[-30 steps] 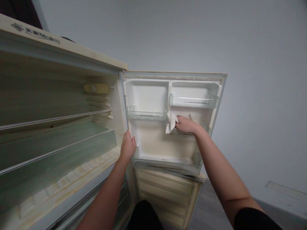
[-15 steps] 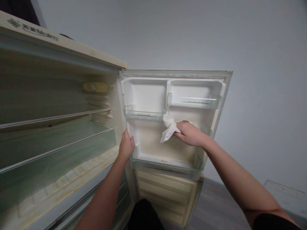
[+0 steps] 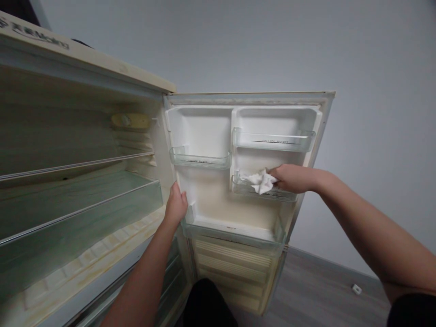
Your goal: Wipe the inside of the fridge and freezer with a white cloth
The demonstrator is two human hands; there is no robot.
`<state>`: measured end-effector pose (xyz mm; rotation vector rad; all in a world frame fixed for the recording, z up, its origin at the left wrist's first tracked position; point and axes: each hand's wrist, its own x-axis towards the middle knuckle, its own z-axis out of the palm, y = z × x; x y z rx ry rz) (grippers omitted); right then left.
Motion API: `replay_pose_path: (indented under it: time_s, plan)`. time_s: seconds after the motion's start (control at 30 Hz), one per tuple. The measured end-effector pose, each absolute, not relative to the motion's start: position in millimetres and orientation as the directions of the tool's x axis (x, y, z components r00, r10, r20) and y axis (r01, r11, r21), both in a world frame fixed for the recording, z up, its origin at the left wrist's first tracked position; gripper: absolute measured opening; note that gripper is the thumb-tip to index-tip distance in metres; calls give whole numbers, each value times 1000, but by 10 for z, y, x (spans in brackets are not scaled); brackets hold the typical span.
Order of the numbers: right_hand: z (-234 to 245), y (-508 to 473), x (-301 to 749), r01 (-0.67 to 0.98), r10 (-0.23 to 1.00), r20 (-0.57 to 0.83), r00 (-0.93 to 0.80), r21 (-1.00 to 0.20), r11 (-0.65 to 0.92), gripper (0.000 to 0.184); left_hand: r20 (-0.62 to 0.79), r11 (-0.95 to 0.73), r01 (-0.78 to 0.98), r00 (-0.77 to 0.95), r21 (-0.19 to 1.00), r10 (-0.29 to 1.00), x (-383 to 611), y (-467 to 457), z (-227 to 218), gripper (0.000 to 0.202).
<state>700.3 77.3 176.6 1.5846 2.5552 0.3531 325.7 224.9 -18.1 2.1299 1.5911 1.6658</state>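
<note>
Cloth in right hand grip at bin rim; left hand clasps door edge.

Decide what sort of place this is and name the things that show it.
Probably a bare room in a home: an old fridge stands open by a plain grey wall, over wood-look flooring.

A plain pale grey wall fills most of the view, softly and evenly lit. Below it lies a grey wood-look floor — a grey skirting strip runs between them, and 1 small white object rests on the boards.
</note>
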Motion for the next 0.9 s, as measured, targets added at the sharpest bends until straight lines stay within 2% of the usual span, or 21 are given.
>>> replay_pose_path:
  time_s: [0.2, 0.37, 0.43, 0.53, 0.63, 0.73, 0.83, 0.9]
  plan:
    - [1826, 717, 7060, 875, 886, 16, -464, 165, 456, 19, 735, -505, 668, -94, 547, 672, 3266, 2275, -208, 50]
    - [1769, 517, 6958, 777, 771, 103, -628, 36, 628, 21, 714, -489, 680, -74, 547, 696, 3253, 2280, -179, 53]
    - [1625, 475, 6807, 767, 746, 188, -639, 95, 634, 21, 697, -480, 685, -57, 548, 715, 3238, 2284, -163, 53]
    - [1305, 496, 6508, 828, 747, 368, -554, 336, 448, 21, 696, -488, 680, -45, 547, 717, 3214, 2299, -151, 54]
    - [1023, 584, 6280, 815, 645, 523, -557, 494, 303, 33, 704, -505, 663, -46, 552, 709, 3193, 2315, -151, 54]
    - [864, 674, 6217, 750, 482, 579, -658, 561, 350, 42, 698, -510, 649, -45, 565, 715, 3183, 2315, -157, 52]
    - [739, 733, 6229, 618, 301, 545, -782, 623, 480, 43, 708, -532, 631, -40, 566, 705, 3187, 2297, -168, 52]
    - [628, 760, 6223, 570, 255, 517, -817, 652, 501, 42, 707, -534, 624, -42, 570, 706, 3193, 2282, -180, 52]
